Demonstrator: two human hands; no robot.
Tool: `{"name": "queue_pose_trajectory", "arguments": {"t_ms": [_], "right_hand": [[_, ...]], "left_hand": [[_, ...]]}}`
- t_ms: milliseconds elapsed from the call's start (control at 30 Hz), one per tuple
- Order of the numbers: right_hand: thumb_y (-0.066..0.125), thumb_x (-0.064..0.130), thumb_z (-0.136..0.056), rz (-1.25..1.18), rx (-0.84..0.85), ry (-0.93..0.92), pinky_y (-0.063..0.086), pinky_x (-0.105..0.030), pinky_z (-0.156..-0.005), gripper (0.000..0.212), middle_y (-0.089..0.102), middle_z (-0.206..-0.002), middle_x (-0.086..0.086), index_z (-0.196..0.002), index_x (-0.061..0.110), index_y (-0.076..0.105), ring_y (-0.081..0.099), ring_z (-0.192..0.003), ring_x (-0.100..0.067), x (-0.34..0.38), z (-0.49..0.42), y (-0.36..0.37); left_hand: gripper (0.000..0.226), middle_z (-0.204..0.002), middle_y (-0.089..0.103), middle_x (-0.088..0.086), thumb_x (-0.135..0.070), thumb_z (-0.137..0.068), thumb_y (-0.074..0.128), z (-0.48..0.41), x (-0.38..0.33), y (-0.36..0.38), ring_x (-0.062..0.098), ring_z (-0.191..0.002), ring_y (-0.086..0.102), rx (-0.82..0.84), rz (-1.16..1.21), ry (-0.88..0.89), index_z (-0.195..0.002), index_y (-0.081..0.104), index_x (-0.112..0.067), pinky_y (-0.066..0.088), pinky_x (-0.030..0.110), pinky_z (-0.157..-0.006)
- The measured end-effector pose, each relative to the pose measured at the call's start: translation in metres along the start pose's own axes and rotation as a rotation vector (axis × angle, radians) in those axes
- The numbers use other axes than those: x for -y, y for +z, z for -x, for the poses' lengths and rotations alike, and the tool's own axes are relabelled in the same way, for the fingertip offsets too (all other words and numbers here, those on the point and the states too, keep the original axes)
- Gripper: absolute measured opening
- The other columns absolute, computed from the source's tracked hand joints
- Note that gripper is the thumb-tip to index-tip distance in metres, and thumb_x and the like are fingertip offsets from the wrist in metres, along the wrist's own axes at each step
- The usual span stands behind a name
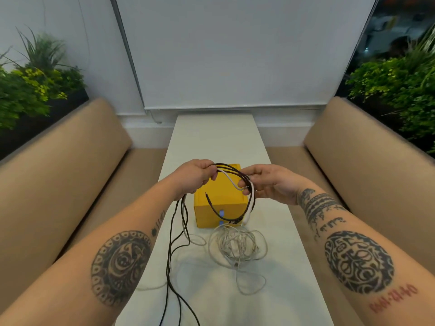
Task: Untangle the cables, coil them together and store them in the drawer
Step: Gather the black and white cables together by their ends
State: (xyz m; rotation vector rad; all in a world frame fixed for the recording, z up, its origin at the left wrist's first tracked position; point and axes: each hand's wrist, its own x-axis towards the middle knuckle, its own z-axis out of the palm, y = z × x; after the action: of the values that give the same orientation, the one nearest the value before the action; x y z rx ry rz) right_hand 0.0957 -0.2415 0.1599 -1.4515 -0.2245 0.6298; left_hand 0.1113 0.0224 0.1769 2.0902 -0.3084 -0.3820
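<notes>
Both hands are raised over the middle of the long white surface (216,137), a short way apart, joined by a loop of cable. The left hand (195,176) has its fingers curled round a dark cable (231,167) and a white cable (227,178) where they meet at the top of the loop. The right hand (266,182) pinches the same loop on its other side between thumb and fingers. From there the dark and white strands hang down in a curve, and one dark plug end points up in front of the yellow drawer box (211,208).

That box stands on the surface right under the hands, with two small blue marks on its near face; I cannot tell whether a drawer is open. Just in front of it lies a tangle of pale cables (235,245), loose loops spilling toward the near edge. More dark and white strands drop from the left hand and trail across the surface toward the person.

Tan padded benches (70,161) flank the surface, with green plants (30,90) behind them and a pale blind (235,55) at the far end.
</notes>
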Motion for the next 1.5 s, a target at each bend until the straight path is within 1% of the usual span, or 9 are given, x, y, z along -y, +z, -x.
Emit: {"name": "queue_pose_trajectory", "arguments": {"t_ms": [167, 400, 500, 600, 800, 967, 1133, 1300, 1500], "right_hand": [[0.075, 0.017, -0.076, -0.166, -0.005, -0.069, 0.057, -0.028, -0.076, 0.053, 0.07, -0.106, -0.012, -0.125, 0.003, 0.061, 0.069, -0.083, -0.019, -0.007, -0.002, 0.0], [0.051, 0.005, -0.099, -0.111, -0.173, -0.049, 0.051, -0.021, -0.054, 0.022, 0.068, -0.087, -0.009, -0.12, 0.003, 0.058, 0.063, -0.066, -0.017, -0.008, -0.002, 0.004], [0.05, 0.025, -0.103, -0.038, -0.248, 0.028, 0.047, -0.026, -0.058, 0.019, 0.06, -0.081, -0.005, -0.11, 0.012, 0.062, 0.055, -0.065, -0.015, -0.008, -0.002, 0.01], [0.061, 0.067, -0.08, 0.028, -0.335, 0.089, 0.053, -0.039, -0.076, 0.055, 0.056, -0.073, -0.001, -0.095, 0.014, 0.063, 0.059, -0.07, -0.015, -0.012, -0.004, 0.014], [0.074, 0.008, -0.082, -0.09, -0.15, 0.058, 0.058, -0.04, -0.078, 0.022, 0.059, -0.079, -0.013, -0.091, 0.009, 0.054, 0.066, -0.073, -0.028, -0.028, 0.004, 0.015], [0.066, 0.049, -0.079, -0.14, -0.293, 0.091, 0.06, -0.036, -0.066, 0.049, 0.062, -0.081, -0.013, -0.091, 0.003, 0.057, 0.068, -0.072, -0.032, -0.026, 0.008, 0.021], [0.048, 0.06, -0.088, -0.325, -0.423, -0.044, 0.06, -0.034, -0.069, 0.06, 0.066, -0.076, -0.018, -0.057, 0.008, 0.044, 0.072, -0.088, -0.038, -0.026, 0.004, 0.026], [0.047, 0.042, -0.103, -0.72, -0.575, -0.15, 0.062, -0.029, -0.063, 0.05, 0.073, -0.089, -0.018, -0.065, 0.01, 0.043, 0.075, -0.089, -0.037, -0.035, 0.003, 0.015], [0.064, 0.025, -0.098, -0.438, -0.581, 0.149, 0.062, -0.034, -0.069, 0.032, 0.066, -0.123, -0.019, -0.118, 0.001, 0.058, 0.072, -0.096, -0.033, -0.057, -0.002, 0.004]], "left_hand": [[0.031, -0.049, 0.035, -0.012, -0.024, -0.106, 0.042, -0.004, -0.001, 0.003, 0.011, -0.046, 0.024, -0.01, 0.018, -0.022, -0.079, 0.056, -0.017, 0.02, 0.026, -0.048], [0.036, -0.055, 0.029, -0.007, -0.03, -0.107, 0.041, -0.006, 0.003, 0.01, 0.012, -0.05, 0.018, 0.106, 0.168, -0.071, -0.074, 0.047, -0.019, 0.015, 0.027, -0.049], [0.037, -0.056, 0.03, -0.006, -0.03, -0.106, 0.045, -0.007, 0.001, 0.013, 0.013, -0.049, 0.019, 0.094, 0.126, -0.051, -0.07, 0.045, -0.02, 0.015, 0.026, -0.048], [0.036, -0.051, 0.037, -0.01, -0.027, -0.104, 0.049, -0.008, -0.004, 0.018, 0.009, -0.044, 0.029, 0.03, 0.048, -0.04, -0.069, 0.048, -0.019, 0.022, 0.023, -0.045], [0.038, -0.051, 0.035, -0.009, -0.021, -0.104, 0.05, -0.01, -0.001, 0.019, 0.008, -0.042, 0.028, -0.032, 0.074, 0.03, -0.066, 0.044, -0.016, 0.023, 0.019, -0.043], [0.037, -0.055, 0.029, -0.006, -0.029, -0.106, 0.046, -0.015, 0.01, 0.014, 0.012, -0.049, 0.018, -0.029, 0.254, -0.084, -0.07, 0.043, -0.02, 0.013, 0.025, -0.049], [0.038, -0.055, 0.027, -0.008, -0.032, -0.107, 0.042, -0.013, 0.012, 0.009, 0.011, -0.049, 0.017, -0.034, 0.315, -0.097, -0.071, 0.042, -0.021, 0.013, 0.024, -0.046], [0.038, -0.051, 0.026, -0.01, -0.034, -0.108, 0.038, -0.01, 0.017, -0.001, 0.008, -0.046, 0.016, -0.09, 0.486, -0.141, -0.073, 0.042, -0.02, 0.015, 0.021, -0.039], [0.039, -0.054, 0.026, -0.007, -0.033, -0.108, 0.038, -0.008, 0.016, 0.002, 0.01, -0.049, 0.016, -0.033, 0.362, -0.157, -0.072, 0.042, -0.019, 0.014, 0.023, -0.043]]}}
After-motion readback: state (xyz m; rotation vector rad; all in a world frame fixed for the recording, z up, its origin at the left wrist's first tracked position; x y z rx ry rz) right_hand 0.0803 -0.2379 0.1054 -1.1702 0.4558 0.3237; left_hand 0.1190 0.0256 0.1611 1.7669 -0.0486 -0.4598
